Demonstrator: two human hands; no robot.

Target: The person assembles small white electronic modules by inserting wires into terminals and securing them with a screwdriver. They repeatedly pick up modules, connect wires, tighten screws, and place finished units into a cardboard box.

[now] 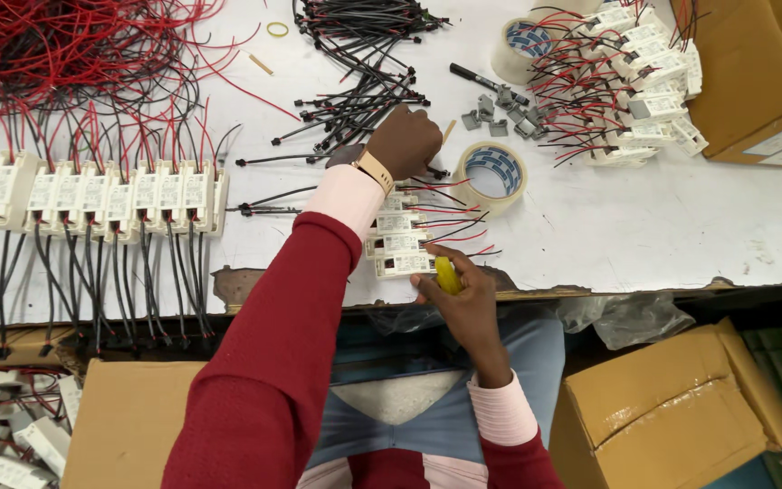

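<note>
While lying crosswise, white modules (pixel 402 243) meet right hand (pixel 463 303).

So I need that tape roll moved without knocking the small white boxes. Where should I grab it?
Take the tape roll by its far-right rim, coming from the right, probably pinching through the open core. It lies flat, and the boxes' red wires and the left hand crowd its left side.

Maroon sleeves (pixel 273 362), pink cuffs, tan watch (pixel 374 169), jeans.
</note>
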